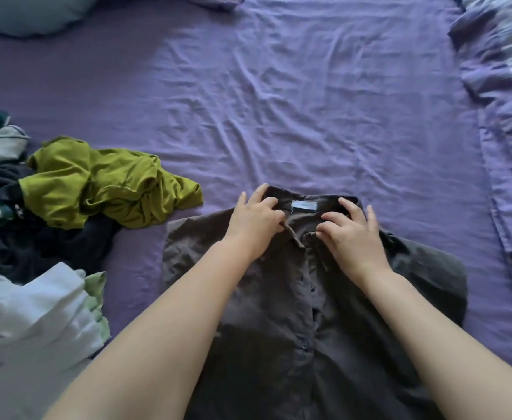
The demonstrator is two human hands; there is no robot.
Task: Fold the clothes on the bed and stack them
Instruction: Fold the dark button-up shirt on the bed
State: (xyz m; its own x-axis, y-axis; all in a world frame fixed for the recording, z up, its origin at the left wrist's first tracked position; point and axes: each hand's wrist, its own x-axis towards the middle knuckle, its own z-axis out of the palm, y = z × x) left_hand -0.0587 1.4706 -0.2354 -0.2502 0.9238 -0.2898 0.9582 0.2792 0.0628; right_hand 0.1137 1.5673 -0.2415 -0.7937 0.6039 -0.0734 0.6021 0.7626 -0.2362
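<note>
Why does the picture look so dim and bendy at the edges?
Head view: soft, low light, no glare; the dark shirt loses detail in shadow under the forearms; the wide lens bows the purple sheet and stretches the arms; the pillow in the corner looks soft.

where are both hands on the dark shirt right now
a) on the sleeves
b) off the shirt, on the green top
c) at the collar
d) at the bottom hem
c) The left hand and right hand both rest curled at the collar of the dark shirt, either side of the label.
</note>
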